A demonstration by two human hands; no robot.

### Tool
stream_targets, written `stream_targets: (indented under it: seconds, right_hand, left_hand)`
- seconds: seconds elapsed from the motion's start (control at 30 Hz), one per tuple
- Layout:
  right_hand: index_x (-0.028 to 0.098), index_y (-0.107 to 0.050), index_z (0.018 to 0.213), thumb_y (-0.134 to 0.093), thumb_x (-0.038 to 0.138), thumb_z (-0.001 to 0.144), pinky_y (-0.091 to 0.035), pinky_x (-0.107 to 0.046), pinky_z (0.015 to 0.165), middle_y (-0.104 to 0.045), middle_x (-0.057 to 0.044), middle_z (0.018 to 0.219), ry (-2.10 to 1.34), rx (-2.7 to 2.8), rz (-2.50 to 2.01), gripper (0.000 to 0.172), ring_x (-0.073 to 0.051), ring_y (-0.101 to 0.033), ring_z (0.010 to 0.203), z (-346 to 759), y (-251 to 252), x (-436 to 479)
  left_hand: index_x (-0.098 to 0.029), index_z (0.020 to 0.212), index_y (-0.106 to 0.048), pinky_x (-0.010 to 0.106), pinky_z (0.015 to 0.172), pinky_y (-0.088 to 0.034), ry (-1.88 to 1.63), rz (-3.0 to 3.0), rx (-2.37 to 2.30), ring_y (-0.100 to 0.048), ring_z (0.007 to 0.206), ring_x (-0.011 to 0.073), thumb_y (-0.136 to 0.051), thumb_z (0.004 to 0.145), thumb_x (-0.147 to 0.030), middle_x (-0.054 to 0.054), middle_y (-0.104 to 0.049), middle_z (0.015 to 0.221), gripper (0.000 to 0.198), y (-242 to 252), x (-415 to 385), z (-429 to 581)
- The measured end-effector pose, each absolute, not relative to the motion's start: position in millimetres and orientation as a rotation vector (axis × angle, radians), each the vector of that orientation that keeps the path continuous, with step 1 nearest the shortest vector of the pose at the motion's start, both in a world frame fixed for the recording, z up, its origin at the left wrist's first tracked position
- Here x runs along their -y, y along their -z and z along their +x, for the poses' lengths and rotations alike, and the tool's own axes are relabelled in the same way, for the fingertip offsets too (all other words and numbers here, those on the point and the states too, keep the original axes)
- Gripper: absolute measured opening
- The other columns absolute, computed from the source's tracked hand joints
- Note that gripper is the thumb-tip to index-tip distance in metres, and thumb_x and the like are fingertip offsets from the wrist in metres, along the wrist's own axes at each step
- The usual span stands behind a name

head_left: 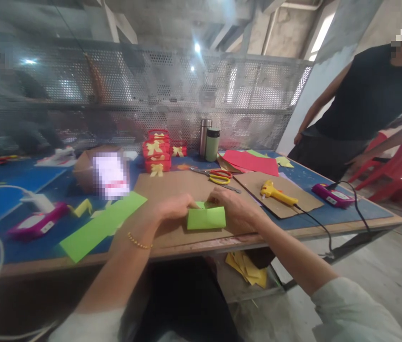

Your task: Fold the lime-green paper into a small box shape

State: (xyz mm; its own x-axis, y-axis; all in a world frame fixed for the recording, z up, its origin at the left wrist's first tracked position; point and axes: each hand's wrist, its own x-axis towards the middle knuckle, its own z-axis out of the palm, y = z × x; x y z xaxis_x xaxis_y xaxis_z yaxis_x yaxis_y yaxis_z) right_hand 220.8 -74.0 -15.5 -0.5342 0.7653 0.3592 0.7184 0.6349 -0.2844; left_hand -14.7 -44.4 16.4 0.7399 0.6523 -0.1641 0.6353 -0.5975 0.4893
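Note:
A folded piece of green paper (206,219) stands on the brown cardboard (172,183) in front of me. My left hand (176,207) is closed at its left back edge, with the fingertips partly behind the paper. At the right back edge, my right hand (231,204) has its fingers curled onto the same paper. Behind my right hand lie yellow- and red-handled scissors (219,177). A flat green paper strip (104,225) lies slantwise left of my left forearm.
Right of my hands, a yellow glue gun (279,193) rests on cardboard, its cord running off the table edge. Red boxes with yellow bows (157,152), a green bottle (213,145) and red paper (251,162) stand or lie behind. Purple power strips (332,195) flank both sides. A person (372,90) stands at right.

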Motion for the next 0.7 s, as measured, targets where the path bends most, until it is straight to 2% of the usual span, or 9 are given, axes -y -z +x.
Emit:
stream_targets:
  seconds: [0.13, 0.27, 0.43, 0.53, 0.63, 0.7]
  right_hand:
    - [0.015, -0.069, 0.089, -0.066, 0.013, 0.076, -0.04, -0.025, 0.067, -0.07, -0.006, 0.089, -0.319, 2.44, -1.383, 0.013, -0.015, -0.058, 0.076, 218.2, 13.3, 53.4]
    - [0.015, -0.07, 0.091, -0.069, 0.017, 0.078, -0.041, -0.023, 0.064, -0.073, -0.005, 0.091, -0.358, 2.445, -1.465, 0.013, -0.014, -0.061, 0.075, 213.5, 11.9, 36.4]
    - [0.017, -0.07, 0.085, -0.071, 0.03, 0.078, -0.038, -0.02, 0.057, -0.072, -0.002, 0.081, -0.513, 2.503, -1.485, 0.014, -0.012, -0.058, 0.069, 209.1, 3.4, 30.9]
    - [0.017, -0.067, 0.076, -0.07, 0.033, 0.077, -0.036, -0.021, 0.056, -0.067, 0.0, 0.074, -0.612, 2.513, -1.476, 0.017, -0.012, -0.054, 0.066, 209.8, -0.3, 27.5]
    - [0.017, -0.058, 0.066, -0.071, 0.036, 0.072, -0.03, -0.023, 0.055, -0.056, 0.003, 0.065, -0.63, 2.522, -1.438, 0.024, -0.01, -0.045, 0.062, 211.6, 0.5, 24.7]
    - [0.018, -0.056, 0.065, -0.07, 0.036, 0.071, -0.029, -0.024, 0.055, -0.052, 0.004, 0.063, -0.66, 2.471, -1.408, 0.024, -0.01, -0.043, 0.061, 212.0, 2.6, 24.4]
  left_hand:
    - [-0.021, 0.099, -0.082, 0.024, 0.067, -0.041, 0.004, 2.408, -0.991, -0.057, 0.072, 0.0158, -0.058, 0.077, -0.022, 0.003, -0.07, 0.077, 0.032, -17.6, 44.7, -14.8]
    - [-0.02, 0.098, -0.082, 0.025, 0.066, -0.041, 0.019, 2.43, -1.052, -0.059, 0.071, 0.0159, -0.057, 0.077, -0.019, 0.004, -0.071, 0.077, 0.033, -17.8, 47.2, -12.9]
    - [-0.02, 0.101, -0.082, 0.024, 0.064, -0.041, 0.021, 2.475, -1.029, -0.061, 0.071, 0.0158, -0.055, 0.079, -0.014, 0.005, -0.073, 0.076, 0.035, -19.2, 51.4, -8.8]
    - [-0.02, 0.102, -0.082, 0.023, 0.063, -0.041, 0.014, 2.483, -1.044, -0.063, 0.071, 0.0155, -0.055, 0.078, -0.011, 0.006, -0.075, 0.079, 0.037, -21.2, 53.6, -7.1]
    - [-0.02, 0.099, -0.082, 0.023, 0.063, -0.042, -0.015, 2.483, -1.073, -0.063, 0.07, 0.016, -0.056, 0.076, -0.006, 0.006, -0.075, 0.077, 0.038, -21.5, 54.6, -6.8]
    - [-0.021, 0.099, -0.083, 0.024, 0.065, -0.043, -0.056, 2.476, -1.067, -0.064, 0.07, 0.0165, -0.056, 0.076, -0.005, 0.005, -0.074, 0.076, 0.038, -20.6, 54.1, -6.8]
